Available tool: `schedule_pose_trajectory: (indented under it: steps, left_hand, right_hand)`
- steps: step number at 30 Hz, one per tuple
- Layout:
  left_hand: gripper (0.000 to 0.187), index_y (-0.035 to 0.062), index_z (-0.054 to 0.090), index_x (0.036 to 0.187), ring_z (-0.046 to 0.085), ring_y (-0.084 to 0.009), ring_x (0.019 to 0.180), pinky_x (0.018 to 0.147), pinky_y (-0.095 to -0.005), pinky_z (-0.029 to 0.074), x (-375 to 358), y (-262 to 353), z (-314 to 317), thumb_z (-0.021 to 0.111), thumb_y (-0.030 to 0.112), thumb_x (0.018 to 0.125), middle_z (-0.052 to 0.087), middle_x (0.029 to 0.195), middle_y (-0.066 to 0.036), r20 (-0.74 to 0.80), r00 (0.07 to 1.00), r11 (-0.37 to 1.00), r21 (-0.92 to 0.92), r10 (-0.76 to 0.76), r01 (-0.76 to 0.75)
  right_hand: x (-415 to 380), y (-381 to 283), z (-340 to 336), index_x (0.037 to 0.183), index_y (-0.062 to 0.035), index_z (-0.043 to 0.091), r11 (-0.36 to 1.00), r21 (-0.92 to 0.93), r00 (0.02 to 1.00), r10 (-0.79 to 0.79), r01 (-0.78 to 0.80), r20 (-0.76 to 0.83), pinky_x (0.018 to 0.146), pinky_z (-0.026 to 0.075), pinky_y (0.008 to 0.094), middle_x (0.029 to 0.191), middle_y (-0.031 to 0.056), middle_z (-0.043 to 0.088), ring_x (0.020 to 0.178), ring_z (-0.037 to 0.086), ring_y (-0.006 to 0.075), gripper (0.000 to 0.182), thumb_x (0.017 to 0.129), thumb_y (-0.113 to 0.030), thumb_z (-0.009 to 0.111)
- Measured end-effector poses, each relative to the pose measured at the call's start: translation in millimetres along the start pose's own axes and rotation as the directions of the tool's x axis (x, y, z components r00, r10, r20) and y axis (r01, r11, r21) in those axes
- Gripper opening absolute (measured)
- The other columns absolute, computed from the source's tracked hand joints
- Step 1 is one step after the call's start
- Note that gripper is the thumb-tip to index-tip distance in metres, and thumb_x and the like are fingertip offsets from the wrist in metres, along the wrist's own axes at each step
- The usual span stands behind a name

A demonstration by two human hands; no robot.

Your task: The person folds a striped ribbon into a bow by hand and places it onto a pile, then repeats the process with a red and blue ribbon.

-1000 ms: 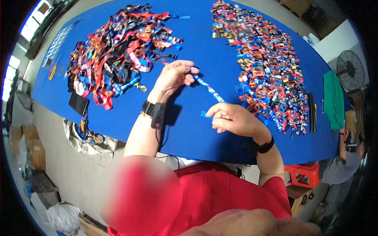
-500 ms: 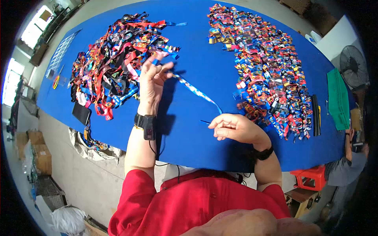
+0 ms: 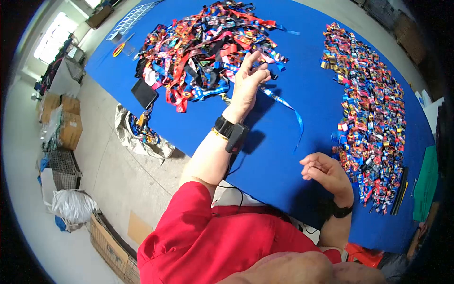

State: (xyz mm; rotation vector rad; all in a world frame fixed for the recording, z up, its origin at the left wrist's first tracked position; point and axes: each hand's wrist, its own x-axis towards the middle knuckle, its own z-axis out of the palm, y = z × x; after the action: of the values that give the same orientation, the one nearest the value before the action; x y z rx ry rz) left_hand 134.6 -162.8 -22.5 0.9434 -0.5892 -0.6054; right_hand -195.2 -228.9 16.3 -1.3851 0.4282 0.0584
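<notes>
My left hand (image 3: 248, 83) is at the near right edge of a large pile of mixed straps (image 3: 194, 57). A narrow blue patterned strap (image 3: 283, 102) trails from its fingers, curving down to the right with a loose tip above the table. How the fingers grip the strap is partly hidden by the hand. My right hand (image 3: 328, 174) hovers over the table, fingers loosely curled and apart from the thumb, with nothing visible in it. The strap's loose end hangs just beyond its fingertips, not touching. To its right lie rows of small folded straps (image 3: 373, 109).
A blue table (image 3: 302, 66) carries everything. At its left are a black flat item (image 3: 144, 93), a yellow ring (image 3: 118, 49) and a white wire grid (image 3: 135, 19). Black bars (image 3: 400, 191) and a green box (image 3: 425, 184) are at the right. A cloth sack (image 3: 142, 132) hangs beside the table.
My right hand has let go of the strap's lower end, which now hangs free. The left hand still has the upper end. The camera view has turned, shifting the scene rightward.
</notes>
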Motion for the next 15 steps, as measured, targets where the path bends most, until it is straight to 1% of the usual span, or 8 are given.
schedule_pose_trajectory:
  steps: [3,6,7,10,11,12,14,15]
  left_hand:
    - [0.067,-0.0055,0.038,0.149,0.056,-0.0252,0.125,0.092,-0.0346,0.056,3.7,3.9,-7.4,0.065,0.005,0.088,0.025,0.161,-0.016,-0.103,0.987,0.989,0.095,0.12,-0.11]
    - [0.068,-0.0039,0.038,0.149,0.056,-0.024,0.125,0.092,-0.0337,0.055,7.1,5.6,-16.2,0.065,0.004,0.087,0.023,0.161,-0.018,-0.203,0.959,0.94,0.315,0.197,-0.127]
    - [0.067,-0.0017,0.04,0.149,0.058,-0.0213,0.12,0.086,-0.0307,0.057,9.9,3.1,-17.4,0.064,0.004,0.087,0.021,0.161,-0.019,-0.238,0.94,0.924,0.352,0.246,-0.153]
    - [0.06,-0.0011,0.044,0.145,0.065,-0.0175,0.104,0.077,-0.0275,0.058,19.9,3.6,-31.1,0.064,0.003,0.088,0.043,0.148,-0.019,-0.283,0.894,0.883,0.421,0.347,-0.21]
    - [0.054,-0.0025,0.046,0.14,0.067,-0.0145,0.085,0.068,-0.0268,0.058,16.7,13.0,-37.7,0.063,0.004,0.09,0.063,0.121,-0.014,-0.338,0.908,0.913,0.396,0.246,-0.1]
    - [0.052,-0.0033,0.045,0.139,0.067,-0.014,0.077,0.063,-0.0271,0.057,23.5,11.5,-50.9,0.063,0.004,0.09,0.067,0.099,-0.008,-0.348,0.871,0.883,0.436,0.347,-0.177]
    - [0.049,-0.0054,0.048,0.132,0.062,-0.0182,0.097,0.082,-0.03,0.053,9.9,55.8,-49.6,0.059,0.002,0.084,0.056,0.121,-0.018,-0.407,0.873,0.892,0.446,0.269,-0.067]
    - [0.048,-0.0068,0.05,0.129,0.062,-0.0226,0.099,0.085,-0.0331,0.052,17.9,54.5,-72.7,0.059,0.002,0.083,0.056,0.12,-0.021,-0.386,0.819,0.79,0.6,0.425,-0.127]
  right_hand:
    - [0.1,-1.1,2.9,0.119,-0.0026,0.064,1.0,-0.006,0.999,0.024,-0.024,-0.022,0.084,0.054,0.0277,0.097,0.0042,0.067,0.091,0.065,0.0115,0.023,0.098,-0.011,0.063]
    - [1.8,2.4,1.5,0.119,-0.0022,0.063,1.0,-0.004,1.0,0.017,-0.017,-0.009,0.084,0.054,0.0275,0.098,0.0042,0.067,0.091,0.065,0.0118,0.023,0.098,-0.01,0.064]
    - [1.7,3.3,1.0,0.119,-0.0021,0.063,1.0,-0.005,1.0,0.01,-0.01,-0.001,0.084,0.054,0.0275,0.098,0.0043,0.067,0.091,0.065,0.0119,0.023,0.098,-0.01,0.064]
    - [0.6,2.1,0.3,0.119,-0.002,0.063,1.0,0.0,1.0,-0.008,0.008,0.006,0.084,0.053,0.0275,0.098,0.0041,0.067,0.091,0.065,0.0121,0.023,0.098,-0.01,0.064]
    - [-0.3,1.0,0.4,0.119,-0.002,0.063,1.0,0.003,1.0,-0.011,0.011,0.004,0.084,0.053,0.0275,0.098,0.0041,0.067,0.091,0.065,0.0121,0.023,0.098,-0.009,0.064]
    - [-1.2,-0.5,0.8,0.119,-0.002,0.063,1.0,-0.005,1.0,-0.014,0.014,-0.003,0.084,0.053,0.0275,0.098,0.0042,0.067,0.091,0.065,0.0121,0.023,0.098,-0.009,0.063]
    - [-2.2,-2.8,1.5,0.119,-0.0021,0.063,1.0,-0.014,1.0,-0.02,0.02,-0.016,0.084,0.053,0.0276,0.098,0.0044,0.067,0.091,0.065,0.0121,0.022,0.098,-0.009,0.063]
    - [-2.8,-2.3,1.0,0.119,-0.0019,0.063,1.0,-0.017,1.0,-0.022,0.022,-0.016,0.084,0.054,0.0275,0.097,0.0046,0.067,0.091,0.065,0.0121,0.022,0.098,-0.009,0.063]
